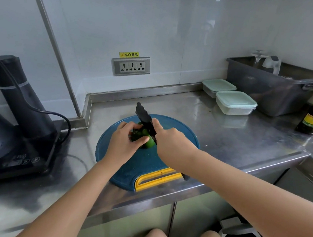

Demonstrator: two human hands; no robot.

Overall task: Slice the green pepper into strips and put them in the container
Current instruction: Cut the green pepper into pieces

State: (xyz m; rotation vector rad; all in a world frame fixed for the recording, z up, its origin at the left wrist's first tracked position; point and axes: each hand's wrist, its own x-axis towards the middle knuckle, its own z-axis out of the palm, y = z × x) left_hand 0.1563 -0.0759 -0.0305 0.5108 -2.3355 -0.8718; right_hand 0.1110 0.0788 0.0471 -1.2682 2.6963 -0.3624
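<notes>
Nearby, lidded containers (235,103) beside grey bin (268,92)

Head-worn view, down onto nearby counter (228,132)

The pepper (143,136) is showing dark green on a blue board (142,164), whose handle (156,177) is glowing yellow at six o'clock; the knife (142,113) is looking black, the containers (235,100) wearing mint lids.

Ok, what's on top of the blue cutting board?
A green pepper, gripped by the left hand, with a black knife in the right hand against it. The hands cover most of it, so any strips are hidden.
</notes>
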